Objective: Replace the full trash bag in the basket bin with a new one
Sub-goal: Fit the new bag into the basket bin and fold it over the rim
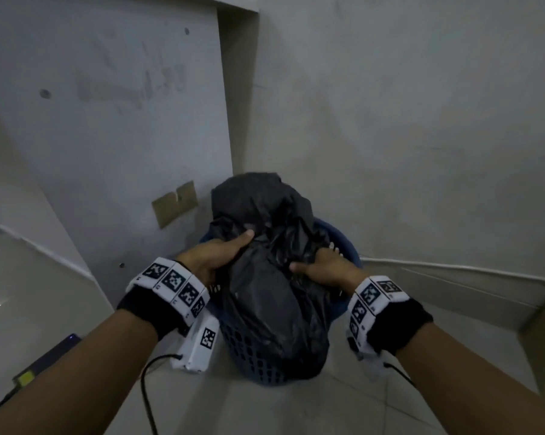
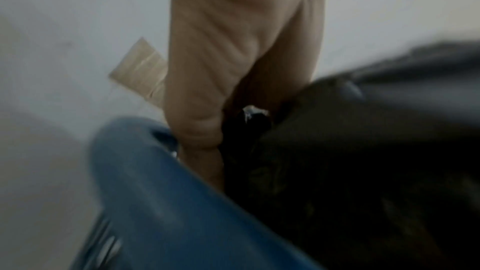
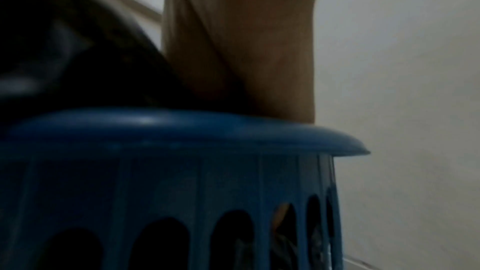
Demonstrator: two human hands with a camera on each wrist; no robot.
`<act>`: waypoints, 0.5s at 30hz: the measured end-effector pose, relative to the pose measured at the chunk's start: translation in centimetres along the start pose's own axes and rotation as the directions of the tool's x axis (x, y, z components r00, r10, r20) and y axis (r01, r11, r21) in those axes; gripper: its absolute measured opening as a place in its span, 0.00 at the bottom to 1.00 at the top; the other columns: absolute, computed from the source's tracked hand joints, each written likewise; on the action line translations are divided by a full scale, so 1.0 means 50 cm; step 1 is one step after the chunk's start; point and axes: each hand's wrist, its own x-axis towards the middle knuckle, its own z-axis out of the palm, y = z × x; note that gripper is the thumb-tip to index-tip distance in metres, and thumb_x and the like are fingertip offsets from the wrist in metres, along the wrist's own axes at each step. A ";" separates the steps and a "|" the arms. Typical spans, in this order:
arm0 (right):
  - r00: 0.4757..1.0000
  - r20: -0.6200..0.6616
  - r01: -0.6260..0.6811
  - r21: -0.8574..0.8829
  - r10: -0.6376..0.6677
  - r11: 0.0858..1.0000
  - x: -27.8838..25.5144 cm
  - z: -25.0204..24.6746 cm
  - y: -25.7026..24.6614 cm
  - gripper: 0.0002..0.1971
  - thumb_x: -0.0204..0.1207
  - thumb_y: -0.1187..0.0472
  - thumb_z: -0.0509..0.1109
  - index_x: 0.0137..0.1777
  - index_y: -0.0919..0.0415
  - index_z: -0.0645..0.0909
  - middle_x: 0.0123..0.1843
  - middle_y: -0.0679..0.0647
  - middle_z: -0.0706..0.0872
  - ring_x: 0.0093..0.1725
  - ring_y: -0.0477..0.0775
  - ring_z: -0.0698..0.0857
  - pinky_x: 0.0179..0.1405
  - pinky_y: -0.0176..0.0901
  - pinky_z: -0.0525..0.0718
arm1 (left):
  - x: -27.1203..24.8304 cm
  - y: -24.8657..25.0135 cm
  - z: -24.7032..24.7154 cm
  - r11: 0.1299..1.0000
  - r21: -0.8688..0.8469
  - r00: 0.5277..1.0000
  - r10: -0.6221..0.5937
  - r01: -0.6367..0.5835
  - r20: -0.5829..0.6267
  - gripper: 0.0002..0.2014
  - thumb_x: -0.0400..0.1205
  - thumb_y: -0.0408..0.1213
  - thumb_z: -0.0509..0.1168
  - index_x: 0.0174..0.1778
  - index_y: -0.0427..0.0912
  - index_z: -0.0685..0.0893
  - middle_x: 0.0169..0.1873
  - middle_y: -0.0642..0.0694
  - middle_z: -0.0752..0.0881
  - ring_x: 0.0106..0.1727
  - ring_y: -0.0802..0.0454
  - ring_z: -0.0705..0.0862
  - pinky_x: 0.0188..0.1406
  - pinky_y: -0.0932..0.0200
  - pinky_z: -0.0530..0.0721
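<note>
A full black trash bag (image 1: 264, 277) bulges out of a blue perforated basket bin (image 1: 249, 356) on the floor, in a corner of the walls. My left hand (image 1: 216, 255) grips the bag's left side, thumb lying across the top of the plastic. My right hand (image 1: 321, 265) grips the bag's right side just inside the rim. In the left wrist view the left hand's fingers (image 2: 202, 130) dig between the bag (image 2: 363, 151) and the blue rim (image 2: 155, 192). The right wrist view shows the right hand (image 3: 246, 59) above the bin's rim (image 3: 207, 130), bag (image 3: 78, 59) beside it.
Grey walls (image 1: 390, 120) stand close behind and left of the bin. A brown tape patch (image 1: 175, 207) is on the left wall. A dark device with a yellow label (image 1: 42, 362) and a cable (image 1: 145, 387) lie on the tiled floor at left.
</note>
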 end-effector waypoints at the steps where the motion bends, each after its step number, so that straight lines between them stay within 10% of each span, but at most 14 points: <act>1: 0.998 -0.058 0.007 -0.017 -0.008 1.000 0.002 -0.004 0.002 0.31 0.77 0.40 0.67 0.74 0.61 0.73 0.71 0.60 0.79 0.68 0.65 0.78 0.68 0.56 0.78 | -0.005 0.004 -0.004 1.000 -0.014 1.000 -0.011 0.011 0.008 0.41 0.64 0.65 0.69 0.67 0.40 0.79 0.64 0.41 0.83 0.62 0.39 0.82 0.65 0.41 0.80; 7: 0.928 -0.373 0.128 0.301 -0.006 0.945 0.000 -0.071 0.005 0.26 0.76 0.43 0.70 0.68 0.58 0.80 0.67 0.58 0.84 0.64 0.64 0.82 0.66 0.58 0.80 | -0.007 0.007 -0.050 0.947 -0.316 0.996 0.037 -0.061 -0.082 0.25 0.82 0.53 0.59 0.66 0.37 0.79 0.62 0.41 0.82 0.59 0.44 0.80 0.55 0.51 0.80; 15: 0.961 -0.174 -0.100 0.509 0.216 0.855 -0.045 -0.119 0.080 0.27 0.77 0.46 0.70 0.68 0.64 0.77 0.56 0.61 0.85 0.49 0.64 0.84 0.45 0.53 0.83 | -0.030 -0.044 -0.110 0.892 -0.451 0.998 0.006 -0.036 -0.066 0.21 0.82 0.50 0.59 0.43 0.38 0.90 0.45 0.40 0.91 0.36 0.44 0.91 0.31 0.52 0.90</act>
